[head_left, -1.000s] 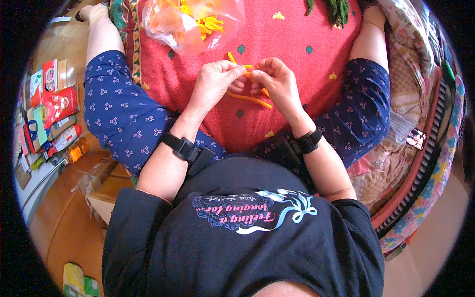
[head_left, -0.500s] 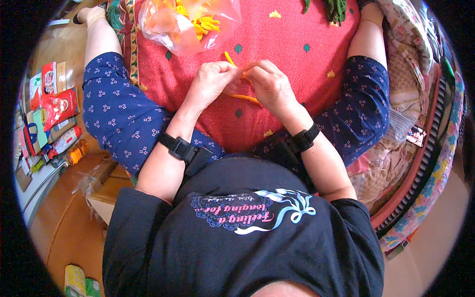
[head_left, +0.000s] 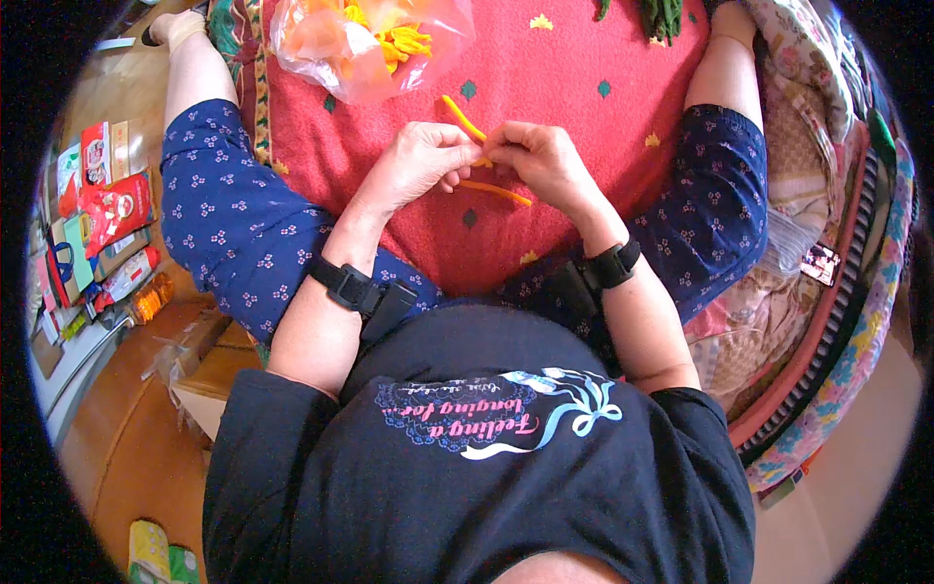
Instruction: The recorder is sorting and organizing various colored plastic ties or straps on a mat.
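Observation:
Over the red cloth, my left hand (head_left: pixel 420 167) and my right hand (head_left: pixel 545 167) meet with fingertips pinched together. Between them is a thin orange-yellow pipe cleaner (head_left: pixel 463 118). One end slants up and away past the fingers; another length (head_left: pixel 501 193) runs beneath the hands to the right. The fingers cover its middle, so I cannot tell how it is bent there. Beyond my left hand lies a clear plastic bag (head_left: pixel 365 83) with yellow-orange fuzzy pieces (head_left: pixel 403 45) inside.
The red patterned cloth (head_left: pixel 545 92) spreads between my legs. A dark green bundle (head_left: pixel 662 19) lies at its far right. Packets and boxes (head_left: pixel 115 209) crowd the left side. Folded bedding (head_left: pixel 793 107) and a small picture card (head_left: pixel 820 263) are on the right.
My right hand has shifted slightly right and its grip has changed. More of the pipe cleaner's upper end shows, and its lower length has swung right.

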A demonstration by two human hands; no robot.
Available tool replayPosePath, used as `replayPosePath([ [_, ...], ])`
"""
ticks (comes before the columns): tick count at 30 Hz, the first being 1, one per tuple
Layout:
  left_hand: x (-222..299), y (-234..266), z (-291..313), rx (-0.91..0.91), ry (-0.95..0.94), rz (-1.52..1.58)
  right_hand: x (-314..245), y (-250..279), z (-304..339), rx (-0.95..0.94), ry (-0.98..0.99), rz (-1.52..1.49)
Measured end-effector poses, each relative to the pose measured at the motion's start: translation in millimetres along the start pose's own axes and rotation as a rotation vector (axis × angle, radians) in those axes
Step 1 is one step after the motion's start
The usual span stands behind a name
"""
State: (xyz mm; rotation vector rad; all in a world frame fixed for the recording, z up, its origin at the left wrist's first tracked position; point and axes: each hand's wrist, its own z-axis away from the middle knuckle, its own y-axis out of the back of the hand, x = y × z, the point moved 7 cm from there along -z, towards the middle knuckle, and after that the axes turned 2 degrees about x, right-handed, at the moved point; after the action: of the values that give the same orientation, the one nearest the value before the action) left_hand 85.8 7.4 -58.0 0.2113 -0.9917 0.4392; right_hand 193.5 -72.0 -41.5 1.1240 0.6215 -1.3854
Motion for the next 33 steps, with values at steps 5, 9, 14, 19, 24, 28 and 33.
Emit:
replayPosePath([
  [5,-0.4,-5.3,4.3,-0.105,0.081,0.301,-1.5,0.7,2.0,0.128,0.108,-0.063],
  [9,-14.7,-13.8,5.3,-0.123,0.192,0.571,3.1,-1.2,2.1,0.197,0.146,-0.179],
  [14,-13.6,-31.8,-2.7,-0.215,0.277,0.917,-9.8,14.9,11.4,0.38,0.305,-0.17],
  [19,-36.9,-13.4,7.5,-0.145,0.403,1.031,-43.1,5.9,18.1,0.308,0.667,0.108],
  [24,-33.5,-18.4,4.6,-0.134,0.438,1.107,-39.8,8.1,21.5,0.351,0.656,0.114],
  [28,-25.1,-12.4,3.3,-0.061,0.288,0.842,-38.6,10.7,23.4,0.344,0.631,0.156],
  [33,2.7,-6.6,4.9,0.101,-0.064,0.301,-22.6,5.5,15.2,0.469,0.446,0.073],
])
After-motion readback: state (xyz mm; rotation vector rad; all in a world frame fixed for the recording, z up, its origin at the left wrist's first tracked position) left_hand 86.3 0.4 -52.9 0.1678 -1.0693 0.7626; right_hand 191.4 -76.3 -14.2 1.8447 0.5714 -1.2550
